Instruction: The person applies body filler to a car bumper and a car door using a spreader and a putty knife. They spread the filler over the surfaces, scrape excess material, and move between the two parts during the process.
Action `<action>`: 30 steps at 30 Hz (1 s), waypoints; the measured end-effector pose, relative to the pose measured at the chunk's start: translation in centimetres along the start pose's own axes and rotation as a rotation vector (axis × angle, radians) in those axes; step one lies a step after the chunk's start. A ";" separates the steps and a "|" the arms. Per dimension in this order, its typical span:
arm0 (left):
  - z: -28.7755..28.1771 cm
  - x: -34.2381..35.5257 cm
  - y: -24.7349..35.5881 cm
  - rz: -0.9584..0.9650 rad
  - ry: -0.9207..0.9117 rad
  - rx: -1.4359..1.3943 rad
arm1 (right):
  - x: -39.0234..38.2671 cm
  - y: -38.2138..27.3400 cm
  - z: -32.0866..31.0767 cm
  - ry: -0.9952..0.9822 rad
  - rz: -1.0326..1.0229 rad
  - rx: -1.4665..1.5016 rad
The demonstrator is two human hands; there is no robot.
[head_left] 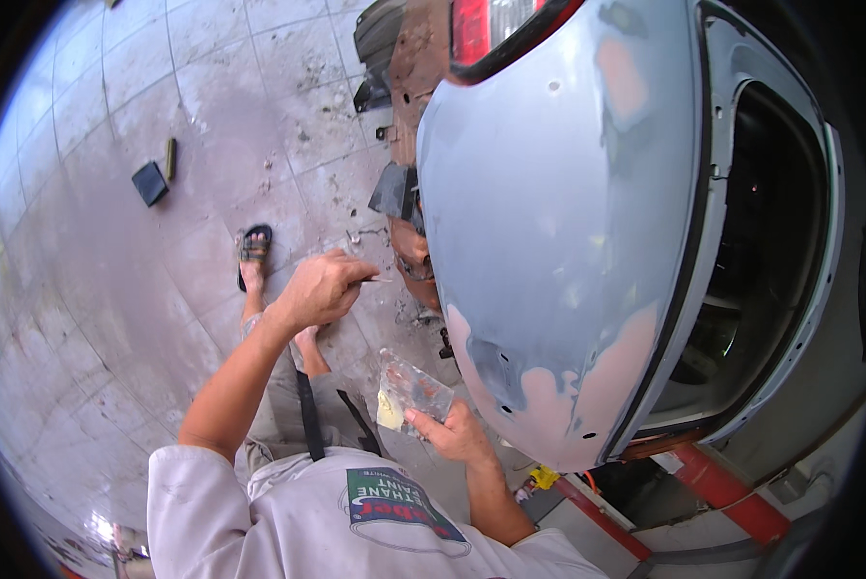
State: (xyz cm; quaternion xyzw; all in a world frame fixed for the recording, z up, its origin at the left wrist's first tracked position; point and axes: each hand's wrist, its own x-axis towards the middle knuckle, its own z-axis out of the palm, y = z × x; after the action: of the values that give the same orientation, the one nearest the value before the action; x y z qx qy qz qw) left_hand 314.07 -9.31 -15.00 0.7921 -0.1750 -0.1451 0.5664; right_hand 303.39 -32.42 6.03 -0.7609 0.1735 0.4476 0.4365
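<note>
My left hand (322, 289) is closed in a pinch on a thin flat blade (379, 280) seen nearly edge-on, its dark end between the fingers. It hovers over the floor, left of the car body and apart from it. My right hand (460, 434) grips a clear flat plate (418, 388) by its lower corner, thumb on top. Reddish smears and a pale yellow patch of paste (390, 410) lie on the plate. Beside the right hand is the rounded grey car panel (549, 222), with pinkish filler patches (539, 410) along its lower part. Neither hand touches the panel.
A red and white tail light (495, 29) sits at the panel's top. The rear window opening (766, 251) is at the right. Dark block (150, 183) and a short bar (171, 159) lie on the tiled floor (114, 289). Red metal beams (727, 492) stand at lower right.
</note>
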 end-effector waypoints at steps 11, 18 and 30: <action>-10.7 -0.4 -3.6 -0.201 -0.051 0.285 | 2.7 -6.0 1.6 0.089 -0.230 0.010; -12.8 0.6 -1.7 -0.219 -0.082 0.287 | 2.6 -8.2 1.7 0.068 -0.144 0.111; -17.2 13.3 8.6 0.136 0.075 0.205 | -2.0 -9.7 -1.6 0.184 -0.347 0.305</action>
State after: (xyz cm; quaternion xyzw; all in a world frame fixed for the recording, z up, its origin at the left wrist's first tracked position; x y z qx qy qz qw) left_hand 332.42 -3.19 -1.83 0.8371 -0.2209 -0.0583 0.4971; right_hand 309.54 -28.58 13.01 -0.7421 0.1450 0.2636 0.5990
